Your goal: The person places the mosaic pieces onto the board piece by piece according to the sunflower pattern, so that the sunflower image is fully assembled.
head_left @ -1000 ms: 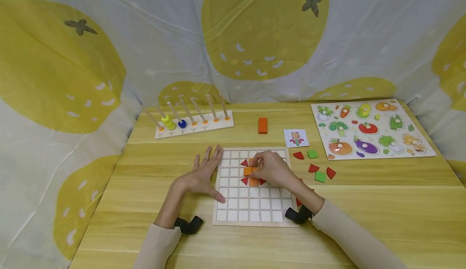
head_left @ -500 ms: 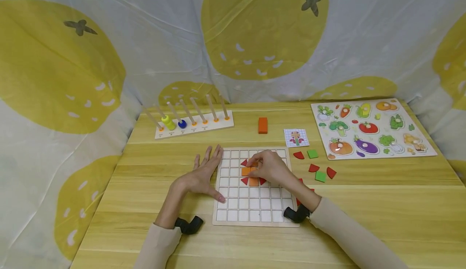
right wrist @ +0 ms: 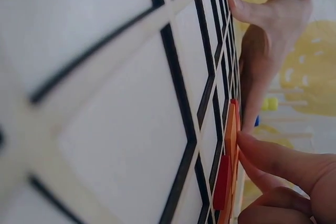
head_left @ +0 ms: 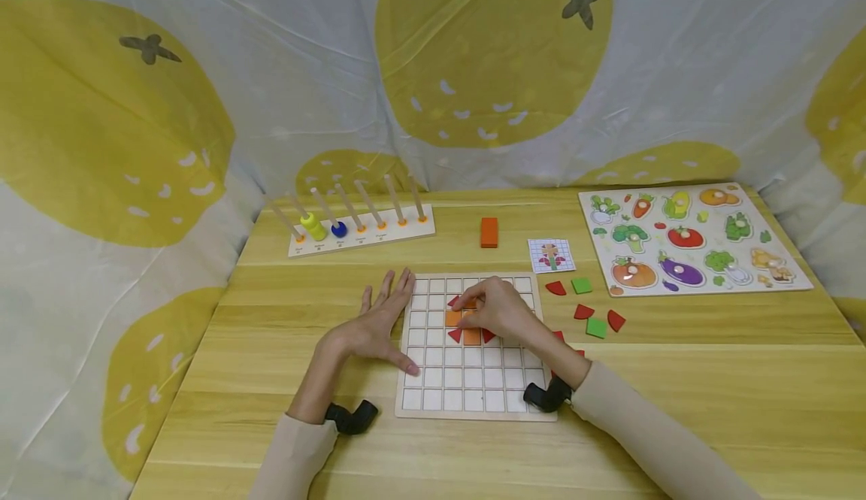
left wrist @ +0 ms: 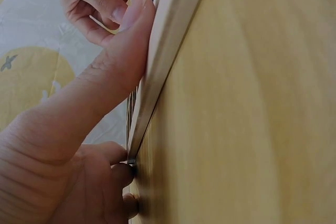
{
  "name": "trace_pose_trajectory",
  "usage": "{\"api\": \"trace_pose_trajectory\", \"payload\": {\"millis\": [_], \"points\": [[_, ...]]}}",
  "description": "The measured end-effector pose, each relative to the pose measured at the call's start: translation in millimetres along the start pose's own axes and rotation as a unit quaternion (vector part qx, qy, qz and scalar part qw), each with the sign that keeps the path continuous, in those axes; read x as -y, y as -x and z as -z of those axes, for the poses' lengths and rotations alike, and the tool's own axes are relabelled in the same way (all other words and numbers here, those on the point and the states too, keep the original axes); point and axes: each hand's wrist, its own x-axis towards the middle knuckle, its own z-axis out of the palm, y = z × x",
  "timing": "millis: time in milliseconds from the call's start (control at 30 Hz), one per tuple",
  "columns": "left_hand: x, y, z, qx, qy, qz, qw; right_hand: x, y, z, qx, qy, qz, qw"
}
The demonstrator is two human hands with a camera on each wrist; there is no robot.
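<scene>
A wooden grid board (head_left: 473, 416) with white cells lies in the middle of the table. Spread along its left edge is my left hand (head_left: 372, 328), its thumb on the frame in the left wrist view. My right hand (head_left: 504, 310) bends over the upper cells, thumb and index finger at an orange square tile (head_left: 452, 319), which they pinch near its edges. More orange tiles (head_left: 471, 337) sit beside it, partly under the hand. Red triangle tiles (head_left: 455, 336) flank them. In the right wrist view my thumb touches the orange tile (right wrist: 230, 124), with a red piece (right wrist: 222, 182) nearer the camera.
Loose red quarter-round pieces (head_left: 616, 321) and green squares (head_left: 596, 327) lie right of the board. Behind stand a peg rack (head_left: 365, 237), an orange block (head_left: 489, 233) and a small pattern card (head_left: 541, 265). A vegetable puzzle board (head_left: 652, 244) lies back right.
My right hand has shifted slightly left, and the orange square tile has moved left with it to lie in line with the grid cell. My left hand has stayed in place.
</scene>
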Motion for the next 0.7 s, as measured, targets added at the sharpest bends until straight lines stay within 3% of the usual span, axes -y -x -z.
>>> {"api": "trace_pose_trajectory", "payload": {"millis": [300,400,700], "points": [[-0.6,-0.8,0.2,0.001,0.003,0.001,1.0,-8.1,6.6,10.1,0.005,-0.055,0.003,0.998],[-0.5,-1.0,0.1,0.002,0.002,-0.001,1.0,-15.8,14.8,23.1,-0.001,-0.066,-0.004,0.998],[0.4,0.2,-0.3,0.0,0.002,-0.005,1.0,-55.1,49.5,73.6,-0.016,-0.033,-0.01,0.999]]}}
